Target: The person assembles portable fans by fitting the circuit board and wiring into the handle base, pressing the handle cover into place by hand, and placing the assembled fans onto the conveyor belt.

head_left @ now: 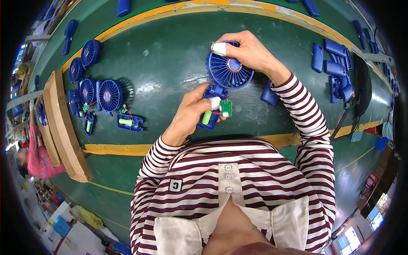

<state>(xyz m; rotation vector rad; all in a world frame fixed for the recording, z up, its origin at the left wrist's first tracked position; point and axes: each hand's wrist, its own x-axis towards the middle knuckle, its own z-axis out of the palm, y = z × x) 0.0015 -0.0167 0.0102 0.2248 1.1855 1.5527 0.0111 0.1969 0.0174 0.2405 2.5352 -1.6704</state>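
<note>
Between my hands is a blue handheld fan (230,70) with a round slatted head and an opened handle. My right hand (244,50) grips the top rim of its head, white tape round the thumb. Lower down, my left hand (194,111) holds the handle, its taped thumb pressing near a green circuit board (226,109). A light-green battery cell (207,117) lies in the handle, and a red wire shows by the board. A blue handle part (269,93) rests on the table below my right wrist.
Several blue fans (110,95), some with open handles, lie at the left beside a long cardboard tray (63,127). Blue handle covers (335,68) are piled at the right, next to a black bag-like item (362,87). A yellow strip (119,149) runs along the green table's near edge.
</note>
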